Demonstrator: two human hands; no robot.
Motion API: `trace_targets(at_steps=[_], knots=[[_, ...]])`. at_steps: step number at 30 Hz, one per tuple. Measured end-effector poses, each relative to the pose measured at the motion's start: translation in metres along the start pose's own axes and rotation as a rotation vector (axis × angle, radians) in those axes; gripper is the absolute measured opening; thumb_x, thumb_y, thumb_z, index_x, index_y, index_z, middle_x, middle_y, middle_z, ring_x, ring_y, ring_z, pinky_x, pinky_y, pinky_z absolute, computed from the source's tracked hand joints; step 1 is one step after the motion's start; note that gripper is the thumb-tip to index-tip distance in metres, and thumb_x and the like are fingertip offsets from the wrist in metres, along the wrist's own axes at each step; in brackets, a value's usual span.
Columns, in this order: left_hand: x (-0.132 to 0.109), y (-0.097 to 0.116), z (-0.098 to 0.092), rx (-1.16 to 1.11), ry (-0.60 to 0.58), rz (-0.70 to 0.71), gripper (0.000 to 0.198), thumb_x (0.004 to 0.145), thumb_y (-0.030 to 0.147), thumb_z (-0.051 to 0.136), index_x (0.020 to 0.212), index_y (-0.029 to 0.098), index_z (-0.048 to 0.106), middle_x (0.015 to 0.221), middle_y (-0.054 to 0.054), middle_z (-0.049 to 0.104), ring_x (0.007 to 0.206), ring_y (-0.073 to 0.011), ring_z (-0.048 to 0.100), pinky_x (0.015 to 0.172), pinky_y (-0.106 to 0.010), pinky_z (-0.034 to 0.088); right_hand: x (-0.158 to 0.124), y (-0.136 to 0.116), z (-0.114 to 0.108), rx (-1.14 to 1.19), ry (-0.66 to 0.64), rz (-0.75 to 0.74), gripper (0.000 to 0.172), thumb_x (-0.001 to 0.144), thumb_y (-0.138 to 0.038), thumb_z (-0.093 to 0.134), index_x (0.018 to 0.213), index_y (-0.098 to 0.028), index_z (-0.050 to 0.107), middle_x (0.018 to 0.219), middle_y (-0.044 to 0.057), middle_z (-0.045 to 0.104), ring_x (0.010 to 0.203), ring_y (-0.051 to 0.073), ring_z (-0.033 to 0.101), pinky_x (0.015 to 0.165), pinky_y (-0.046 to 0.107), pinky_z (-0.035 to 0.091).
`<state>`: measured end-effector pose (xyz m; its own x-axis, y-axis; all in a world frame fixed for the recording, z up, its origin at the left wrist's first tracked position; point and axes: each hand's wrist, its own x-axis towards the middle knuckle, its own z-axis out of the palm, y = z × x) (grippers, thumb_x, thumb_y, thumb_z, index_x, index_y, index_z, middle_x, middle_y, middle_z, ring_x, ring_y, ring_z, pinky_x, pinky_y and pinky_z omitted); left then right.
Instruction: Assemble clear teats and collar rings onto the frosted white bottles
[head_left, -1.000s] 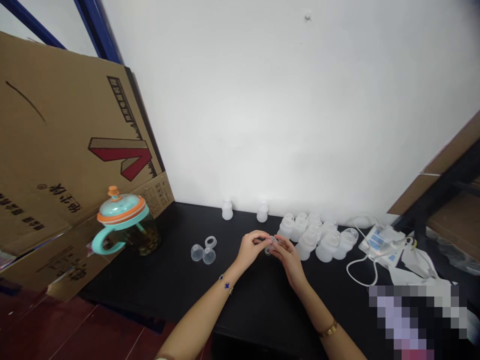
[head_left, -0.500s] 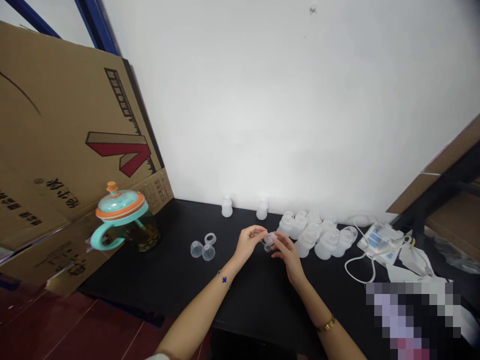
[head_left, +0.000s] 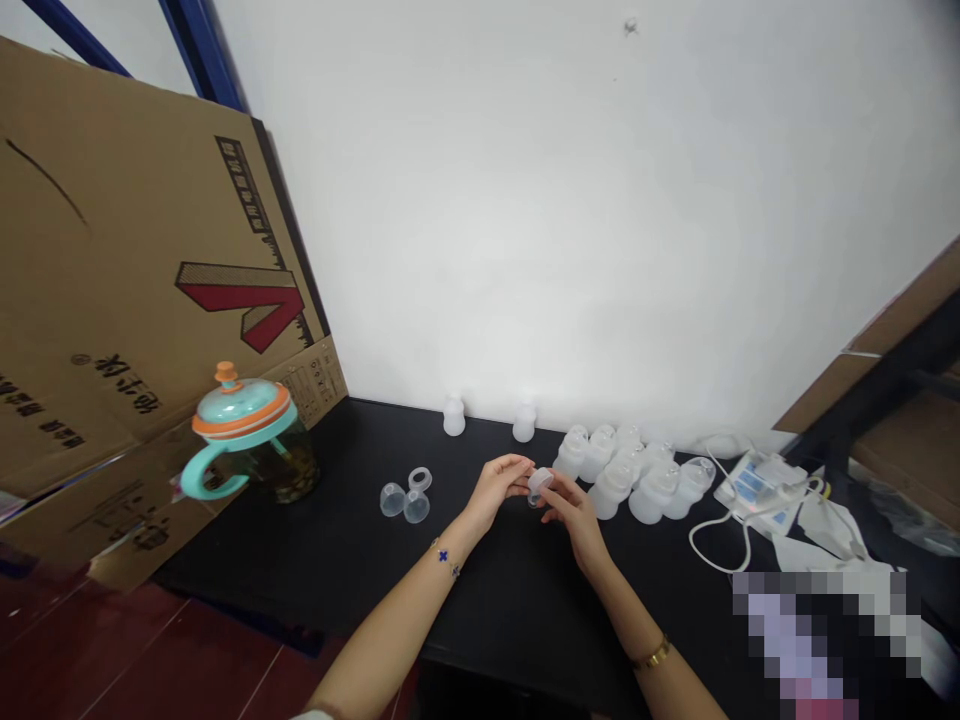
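Over the middle of the black table, my left hand and my right hand are both closed on a small translucent baby bottle nipple with a white ring around it. It tilts with its narrow end down, and fingertips hide part of it. To the left on the table lie two clear domed caps and a loose white ring. Just right of my right hand stands a cluster of white baby bottles with clear caps. Two white bottles without caps stand by the wall.
A turquoise and orange lidded jug stands at the table's left, before a large cardboard box. A white cable and a white and blue packet lie at the right. Behind the table rises a white wall.
The nipple with its ring has tipped, turning its ring side up and its narrow end down between my fingers. My hands stay in nearly the same place.
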<state>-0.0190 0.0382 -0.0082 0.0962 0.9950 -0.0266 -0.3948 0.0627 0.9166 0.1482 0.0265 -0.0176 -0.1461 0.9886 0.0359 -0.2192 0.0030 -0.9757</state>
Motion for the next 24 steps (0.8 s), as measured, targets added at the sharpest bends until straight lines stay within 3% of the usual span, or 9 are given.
trace_targets(at_steps=[6, 16, 21, 24], knots=[[-0.0004, 0.0009, 0.0004, 0.005, -0.011, -0.016, 0.042, 0.075, 0.05, 0.082, 0.092, 0.012, 0.074, 0.083, -0.007, 0.073, 0.067, -0.013, 0.068, 0.066, -0.023, 0.056, 0.0001, -0.0008, 0.0002, -0.007, -0.045, 0.004, 0.045, 0.068, -0.044, 0.085, 0.106, -0.02, 0.075, 0.095, 0.008, 0.074, 0.075, 0.021, 0.068, 0.054, 0.027, 0.053], [-0.0003, 0.0025, 0.0007, 0.041, -0.014, -0.055, 0.049, 0.073, 0.055, 0.081, 0.095, 0.012, 0.071, 0.08, -0.007, 0.074, 0.064, -0.0134, 0.07, 0.061, -0.021, 0.057, 0.0005, 0.0016, -0.0006, 0.021, 0.011, 0.003, 0.04, 0.067, -0.043, 0.085, 0.098, -0.019, 0.073, 0.087, 0.006, 0.074, 0.07, 0.02, 0.067, 0.054, 0.027, 0.052], [-0.0029, 0.0042, 0.0044, 0.139, -0.022, 0.021, 0.056, 0.077, 0.059, 0.075, 0.108, 0.014, 0.065, 0.079, -0.005, 0.072, 0.063, -0.0158, 0.07, 0.057, -0.024, 0.057, 0.0019, 0.0026, -0.0029, 0.032, 0.079, -0.037, 0.043, 0.068, -0.045, 0.085, 0.099, -0.019, 0.07, 0.089, 0.006, 0.073, 0.068, 0.018, 0.067, 0.052, 0.026, 0.051], [-0.0079, 0.0048, 0.008, 0.265, -0.06, 0.129, 0.055, 0.079, 0.054, 0.075, 0.115, 0.015, 0.062, 0.084, -0.006, 0.073, 0.072, -0.019, 0.072, 0.06, -0.026, 0.057, 0.0041, 0.0044, -0.0054, 0.02, 0.109, -0.066, 0.044, 0.068, -0.048, 0.084, 0.098, -0.019, 0.07, 0.091, 0.006, 0.073, 0.067, 0.018, 0.066, 0.051, 0.026, 0.051]])
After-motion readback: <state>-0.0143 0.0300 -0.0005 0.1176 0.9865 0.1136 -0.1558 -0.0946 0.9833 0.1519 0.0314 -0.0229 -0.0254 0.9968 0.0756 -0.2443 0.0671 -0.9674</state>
